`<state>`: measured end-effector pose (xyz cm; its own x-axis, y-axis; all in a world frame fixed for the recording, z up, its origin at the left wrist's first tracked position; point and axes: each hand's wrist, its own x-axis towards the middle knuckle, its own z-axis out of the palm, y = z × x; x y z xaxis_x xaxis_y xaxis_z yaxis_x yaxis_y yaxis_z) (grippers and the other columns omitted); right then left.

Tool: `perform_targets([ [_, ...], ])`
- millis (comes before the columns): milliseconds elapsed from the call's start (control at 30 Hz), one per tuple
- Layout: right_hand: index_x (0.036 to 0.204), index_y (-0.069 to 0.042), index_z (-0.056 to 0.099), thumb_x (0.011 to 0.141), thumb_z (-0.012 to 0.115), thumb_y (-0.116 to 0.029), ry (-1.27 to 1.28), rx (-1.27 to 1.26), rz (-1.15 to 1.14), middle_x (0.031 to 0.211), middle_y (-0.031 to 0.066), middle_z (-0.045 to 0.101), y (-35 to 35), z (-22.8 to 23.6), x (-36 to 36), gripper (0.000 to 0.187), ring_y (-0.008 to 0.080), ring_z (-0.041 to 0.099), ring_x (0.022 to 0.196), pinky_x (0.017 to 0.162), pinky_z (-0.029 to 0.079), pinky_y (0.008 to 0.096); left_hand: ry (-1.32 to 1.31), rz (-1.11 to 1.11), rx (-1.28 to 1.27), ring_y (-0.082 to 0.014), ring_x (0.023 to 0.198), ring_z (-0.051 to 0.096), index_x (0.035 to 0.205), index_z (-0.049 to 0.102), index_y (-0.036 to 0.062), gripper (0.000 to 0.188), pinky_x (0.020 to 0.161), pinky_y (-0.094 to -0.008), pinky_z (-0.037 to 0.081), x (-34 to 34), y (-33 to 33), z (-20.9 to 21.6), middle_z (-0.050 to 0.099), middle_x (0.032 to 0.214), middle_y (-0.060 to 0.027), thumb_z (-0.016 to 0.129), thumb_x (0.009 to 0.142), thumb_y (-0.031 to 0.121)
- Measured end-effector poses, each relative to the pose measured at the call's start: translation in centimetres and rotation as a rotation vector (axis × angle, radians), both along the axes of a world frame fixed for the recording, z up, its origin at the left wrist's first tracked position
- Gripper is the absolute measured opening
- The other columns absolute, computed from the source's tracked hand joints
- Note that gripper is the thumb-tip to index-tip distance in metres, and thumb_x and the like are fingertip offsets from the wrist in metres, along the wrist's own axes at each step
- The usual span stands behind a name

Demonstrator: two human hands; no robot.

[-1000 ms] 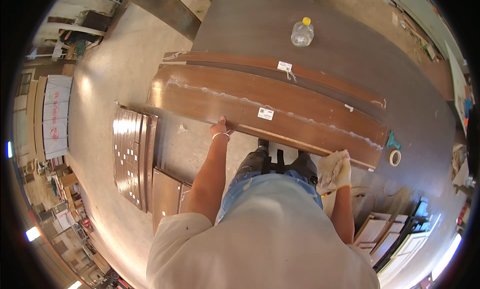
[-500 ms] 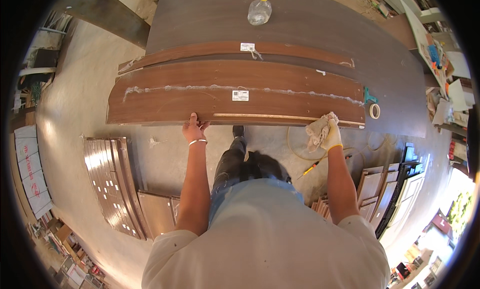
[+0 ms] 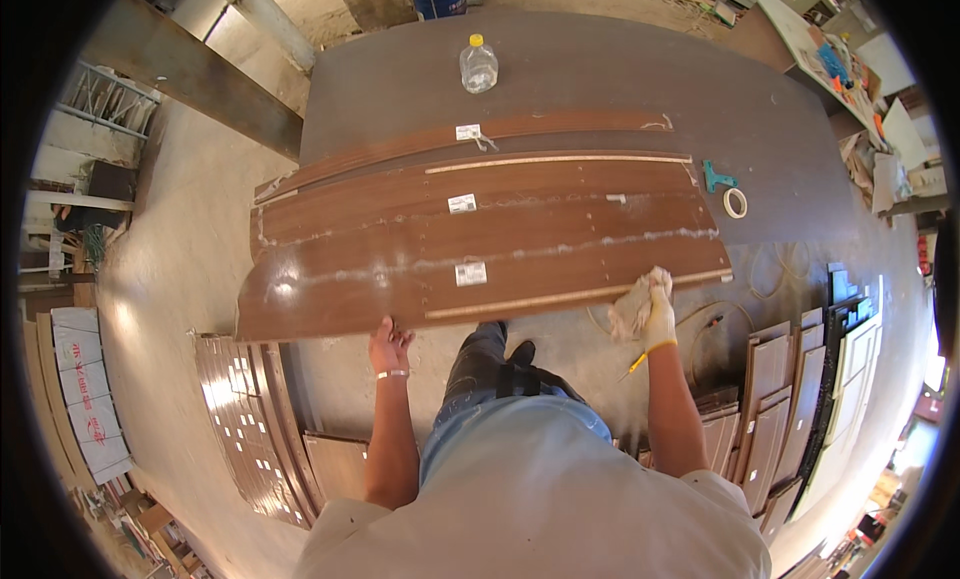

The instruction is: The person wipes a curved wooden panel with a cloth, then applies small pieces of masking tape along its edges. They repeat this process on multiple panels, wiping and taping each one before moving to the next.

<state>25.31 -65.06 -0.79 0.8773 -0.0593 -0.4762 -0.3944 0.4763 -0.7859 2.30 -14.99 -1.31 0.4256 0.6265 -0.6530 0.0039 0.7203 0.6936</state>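
Note:
A long brown wooden panel point(image 3: 560, 274) hangs past the table's near side, with a pale lengthwise streak and a white label on its face. My bare left hand point(image 3: 388, 349) grips its near edge left of the middle, fingers closed. My right hand point(image 3: 660, 321), in a pale work glove, is closed round a crumpled beige rag point(image 3: 630, 311) at the edge's right part. Behind lies a second brown panel point(image 3: 370, 214) with its own label and faint streak, partly covered by the first. Farther back rests a narrow brown board point(image 3: 560, 126).
The dark tabletop point(image 3: 600, 64) holds a clear bottle point(image 3: 479, 71) with a yellow cap, a teal scraper point(image 3: 717, 177) and a tape roll point(image 3: 735, 203). Stacked panels stand on the floor at left point(image 3: 235, 409) and right point(image 3: 765, 399). A hose point(image 3: 760, 291) lies on the floor.
The near panel has come toward me and tilted, its left end nearer, uncovering the second panel behind it. Both hands keep their places on the edge. My view has shifted too.

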Motion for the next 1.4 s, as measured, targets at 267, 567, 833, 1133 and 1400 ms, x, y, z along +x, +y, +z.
perform_targets([
  [267, 0.131, -0.020, 0.066, 0.105, 0.063, -0.020, 0.056, 0.082, -0.113, 0.120, -0.0001, 0.067, -1.0, 2.5, -0.8, 0.026, 0.0202, 0.066, 0.112, 0.103, 0.055, 0.0404, 0.190, -0.083, 0.323, -0.0188, 0.066, 0.068, 0.096, 0.067, 0.0061, 0.026, 0.065, -0.0396, 0.062, -0.2, 1.2, 6.1, 0.067, 0.073, -0.0044, 0.080, 0.099, 0.029],
  [567, 0.143, -0.015, 0.061, 0.106, 0.068, -0.033, 0.062, 0.150, 0.106, 0.133, 0.0078, 0.069, 3.1, 12.9, 10.9, 0.042, 0.0312, 0.068, 0.122, 0.104, 0.058, 0.0516, 0.227, -0.663, 2.097, -0.0299, 0.110, 0.065, 0.111, 0.072, 0.0150, 0.039, 0.108, -0.0563, 0.043, 15.1, -1.3, 16.8, 0.073, 0.108, -0.0047, 0.091, 0.078, 0.025],
  [833, 0.141, -0.001, 0.057, 0.099, 0.068, -0.024, 0.225, 0.382, 0.087, 0.132, 0.0177, 0.068, 5.1, 7.3, 11.2, 0.050, 0.0376, 0.069, 0.122, 0.108, 0.057, 0.0536, 0.562, -1.230, 1.713, -0.0409, 0.093, 0.074, 0.097, 0.076, 0.0100, 0.059, 0.084, -0.0539, 0.056, 38.4, 6.5, 12.1, 0.079, 0.095, -0.0163, 0.061, 0.099, 0.067],
  [1133, 0.119, -0.002, 0.066, 0.088, 0.061, -0.014, 0.582, 0.359, -0.589, 0.104, 0.0105, 0.070, 9.1, 4.9, -4.8, 0.034, 0.0279, 0.071, 0.090, 0.082, 0.061, 0.0439, 0.625, -1.493, 1.602, -0.0415, 0.094, 0.074, 0.089, 0.078, 0.0137, 0.071, 0.084, -0.0560, 0.056, 47.9, 11.0, -3.1, 0.078, 0.092, -0.0170, 0.046, 0.101, 0.076],
  [1400, 0.139, -0.008, 0.067, 0.083, 0.065, -0.003, -0.233, -1.486, 0.210, 0.150, 0.0198, 0.061, 15.5, 5.4, 5.9, 0.056, 0.0397, 0.050, 0.146, 0.122, 0.039, 0.0526, 0.309, -1.454, 1.724, -0.0430, 0.096, 0.065, 0.086, 0.072, 0.0010, 0.049, 0.087, -0.0539, 0.053, 46.5, 11.3, -6.9, 0.068, 0.097, -0.0197, 0.057, 0.109, 0.041],
])
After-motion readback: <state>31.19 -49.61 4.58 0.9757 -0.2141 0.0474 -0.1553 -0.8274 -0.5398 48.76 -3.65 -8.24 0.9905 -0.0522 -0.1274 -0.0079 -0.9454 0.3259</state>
